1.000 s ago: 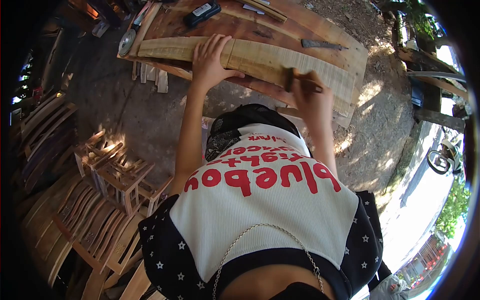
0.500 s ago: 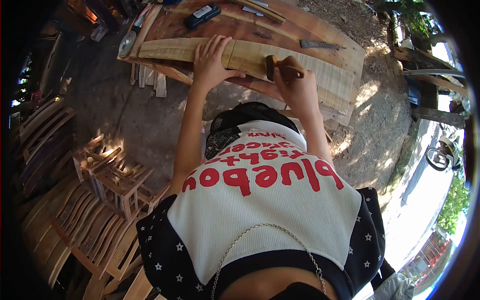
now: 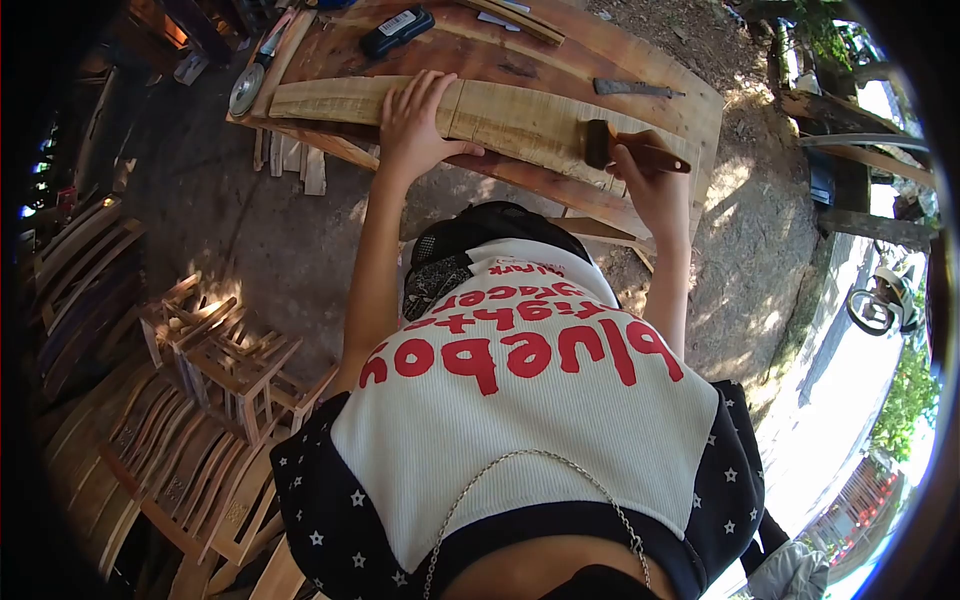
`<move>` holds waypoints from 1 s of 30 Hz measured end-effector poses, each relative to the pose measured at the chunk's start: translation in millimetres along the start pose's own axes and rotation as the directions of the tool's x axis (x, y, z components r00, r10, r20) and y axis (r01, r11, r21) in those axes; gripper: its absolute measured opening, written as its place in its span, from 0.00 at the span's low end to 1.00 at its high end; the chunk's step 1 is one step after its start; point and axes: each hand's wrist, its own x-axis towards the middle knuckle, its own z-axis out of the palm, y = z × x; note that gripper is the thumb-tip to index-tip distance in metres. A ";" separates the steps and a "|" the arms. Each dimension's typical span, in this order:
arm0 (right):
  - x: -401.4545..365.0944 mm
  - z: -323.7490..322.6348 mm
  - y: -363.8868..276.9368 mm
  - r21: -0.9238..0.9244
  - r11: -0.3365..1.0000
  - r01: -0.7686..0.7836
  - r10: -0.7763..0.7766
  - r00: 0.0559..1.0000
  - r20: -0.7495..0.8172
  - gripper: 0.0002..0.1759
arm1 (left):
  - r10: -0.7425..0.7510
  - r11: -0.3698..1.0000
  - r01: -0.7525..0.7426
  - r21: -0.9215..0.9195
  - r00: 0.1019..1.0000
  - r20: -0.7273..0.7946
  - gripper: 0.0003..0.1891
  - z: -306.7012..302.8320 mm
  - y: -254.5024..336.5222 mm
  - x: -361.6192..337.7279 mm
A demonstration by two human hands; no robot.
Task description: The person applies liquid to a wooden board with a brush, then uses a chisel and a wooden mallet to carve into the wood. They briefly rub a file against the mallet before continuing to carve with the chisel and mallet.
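A long, pale, curved wooden board lies along the near side of a wooden table. My left hand rests on its left half, fingers spread over the top and the thumb pointing right along the near edge. In my right hand is a paintbrush with a dark wooden handle, gripped between thumb and fingers. The dark bristle end meets the right part of the board. Thin lines cross the board's surface.
Behind the board lie a dark blade-like tool, a black case with a white label and wood strips. An angle grinder sits at the table's left end. Stacked wooden chair parts fill the lower left.
My right hand has moved right along the board with the paintbrush, whose handle now points right. My left hand stays on the same part of the board.
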 end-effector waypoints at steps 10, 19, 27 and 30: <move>4.3 -63.0 27.3 -0.273 0.959 -0.073 -0.002 0.965 -0.264 0.09 | 0.028 1.000 -0.028 0.014 0.999 -0.022 0.55 0.8 -1.9 2.8; 23.4 -62.5 13.3 -0.269 0.911 -0.311 0.223 0.924 -0.311 0.13 | 0.024 0.999 -0.024 0.022 1.000 -0.006 0.55 0.2 -1.7 0.9; 33.6 -3.3 7.6 -0.210 0.976 -0.050 0.061 0.997 0.049 0.11 | 0.014 1.000 -0.014 0.017 1.000 0.010 0.56 1.0 -1.6 1.0; 29.4 -48.5 16.7 -0.304 0.945 -0.122 0.084 0.987 -0.136 0.10 | 0.007 1.000 -0.007 0.006 1.000 -0.002 0.56 1.5 -1.6 1.5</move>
